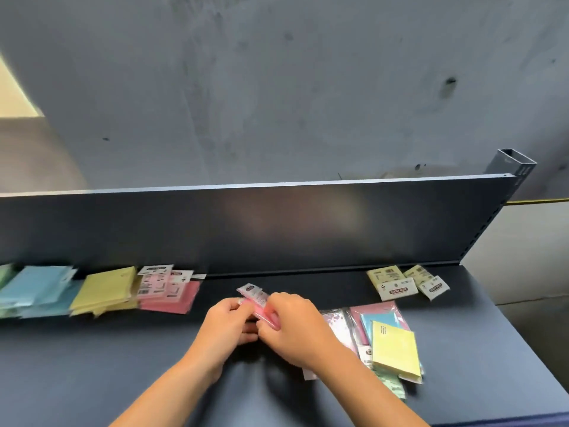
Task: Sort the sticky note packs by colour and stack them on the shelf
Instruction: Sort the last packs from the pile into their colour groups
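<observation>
Both forearms reach in from six o'clock, and the left hand [229, 318] and right hand [292, 322] together pinch a pink pack [257, 300] just above the dark shelf [123, 365] at centre. It looks thin and plastic-wrapped, with a white printed header. Sorting seems midway: blue stack [37, 288], yellow stack [104, 289] and pink stack [169, 292] sit at nine o'clock, a mixed pile [391, 340] waits at three. Next, I'd guess, the pack goes onto the pink stack, squared.
</observation>
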Available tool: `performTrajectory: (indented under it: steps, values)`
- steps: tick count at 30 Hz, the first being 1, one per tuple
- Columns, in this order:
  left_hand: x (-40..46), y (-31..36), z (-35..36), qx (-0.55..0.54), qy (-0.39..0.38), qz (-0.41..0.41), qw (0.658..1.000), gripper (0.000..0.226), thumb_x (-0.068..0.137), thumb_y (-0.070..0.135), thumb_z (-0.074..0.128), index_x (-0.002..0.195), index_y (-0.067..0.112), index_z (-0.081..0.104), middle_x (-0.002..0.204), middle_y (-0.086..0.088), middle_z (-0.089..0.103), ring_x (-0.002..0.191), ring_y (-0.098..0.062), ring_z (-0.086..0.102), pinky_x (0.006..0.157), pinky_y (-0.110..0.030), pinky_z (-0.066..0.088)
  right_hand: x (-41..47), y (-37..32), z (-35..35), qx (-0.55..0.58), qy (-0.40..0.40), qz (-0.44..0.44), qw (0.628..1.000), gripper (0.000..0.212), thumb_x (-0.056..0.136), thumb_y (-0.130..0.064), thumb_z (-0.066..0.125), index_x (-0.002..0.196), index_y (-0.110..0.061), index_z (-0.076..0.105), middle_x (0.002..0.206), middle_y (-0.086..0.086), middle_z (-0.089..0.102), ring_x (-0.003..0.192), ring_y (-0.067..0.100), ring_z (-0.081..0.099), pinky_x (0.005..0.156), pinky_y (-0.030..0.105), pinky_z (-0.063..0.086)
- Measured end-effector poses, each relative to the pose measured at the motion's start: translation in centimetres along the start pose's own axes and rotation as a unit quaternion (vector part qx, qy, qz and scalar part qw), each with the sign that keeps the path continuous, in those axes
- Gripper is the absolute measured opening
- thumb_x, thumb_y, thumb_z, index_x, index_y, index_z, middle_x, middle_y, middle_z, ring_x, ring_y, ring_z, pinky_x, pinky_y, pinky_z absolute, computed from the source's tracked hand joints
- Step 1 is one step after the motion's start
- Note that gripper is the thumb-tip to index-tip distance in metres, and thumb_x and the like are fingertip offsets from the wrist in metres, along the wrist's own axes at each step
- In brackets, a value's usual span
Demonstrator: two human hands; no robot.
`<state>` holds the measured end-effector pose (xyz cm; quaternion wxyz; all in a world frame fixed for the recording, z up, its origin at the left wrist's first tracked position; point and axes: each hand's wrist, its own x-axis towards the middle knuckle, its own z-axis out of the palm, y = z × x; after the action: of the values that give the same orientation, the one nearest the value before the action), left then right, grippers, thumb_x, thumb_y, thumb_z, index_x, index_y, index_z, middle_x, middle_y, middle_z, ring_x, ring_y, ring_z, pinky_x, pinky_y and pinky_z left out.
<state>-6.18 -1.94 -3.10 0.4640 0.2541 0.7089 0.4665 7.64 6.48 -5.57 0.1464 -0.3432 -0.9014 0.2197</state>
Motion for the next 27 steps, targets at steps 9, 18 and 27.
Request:
performTrajectory:
  steps: [9,18,27]
  values:
    - [-0.7,-0.1,-11.9,-0.016,0.054,0.042,0.998,0.031,0.1,0.005,0.046,0.112,0.015,0.072,0.104,-0.008,0.079,0.096,-0.028,0.076,0.09,-0.054,0.06,4.7,-9.4,3.9,0.157,-0.005,-0.001,0.988,0.026,0.098,-0.052,0.061,0.114,-0.031,0.061,0.112,-0.016,0.049,0.097,0.006,0.058,0.081,0.024,0.051]
    - [1.3,1.2,-21.9,0.051,0.033,0.077,0.995,0.032,0.099,0.004,0.049,0.106,0.025,0.072,0.1,0.013,0.078,0.095,-0.007,0.073,0.086,-0.029,0.056,10.1,-16.3,6.4,0.394,-0.013,0.223,0.892,0.045,0.089,-0.032,0.076,0.129,-0.025,0.058,0.12,-0.01,0.068,0.103,0.005,0.068,0.084,0.025,0.057]
    - [4.7,2.0,-26.9,-0.039,0.0,0.067,0.997,0.025,0.103,0.007,0.048,0.12,0.016,0.065,0.104,-0.005,0.079,0.095,-0.026,0.077,0.083,-0.051,0.062,11.9,-19.8,7.3,0.443,0.002,0.272,0.854,0.018,0.1,-0.018,0.06,0.106,-0.014,0.076,0.096,-0.001,0.082,0.078,0.01,0.073,0.062,0.022,0.05]
